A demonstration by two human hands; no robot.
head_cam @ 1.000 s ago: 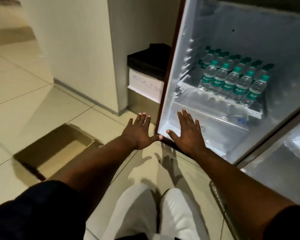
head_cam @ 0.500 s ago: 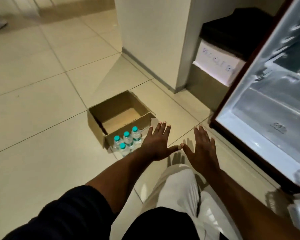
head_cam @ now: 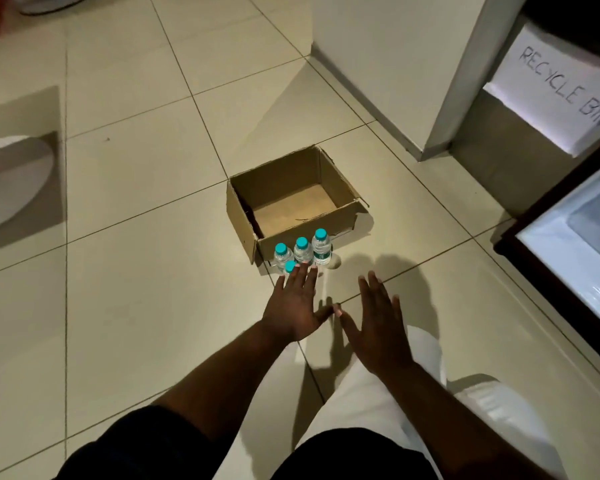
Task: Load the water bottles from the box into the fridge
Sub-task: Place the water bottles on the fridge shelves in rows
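An open cardboard box (head_cam: 243,223) sits on the tiled floor with nothing inside it. Several small water bottles (head_cam: 321,249) with teal caps stand on the floor against its near wall. My left hand (head_cam: 297,303) is stretched out flat, its fingertips just in front of the nearest bottles and hiding part of them. My right hand (head_cam: 378,323) is spread flat to the right, holding nothing. The open fridge (head_cam: 568,244) shows only its lit lower corner at the right edge.
A bin labelled "RECYCLE BIN" (head_cam: 565,88) stands beside a white wall corner (head_cam: 440,109) at the upper right. A round white object (head_cam: 11,181) lies at the left edge. My knees in white trousers (head_cam: 371,403) fill the bottom centre.
My view has swung left from the fridge shelf of bottles down to the box. Both hands have moved from the fridge's front toward the bottles on the floor, still flat.
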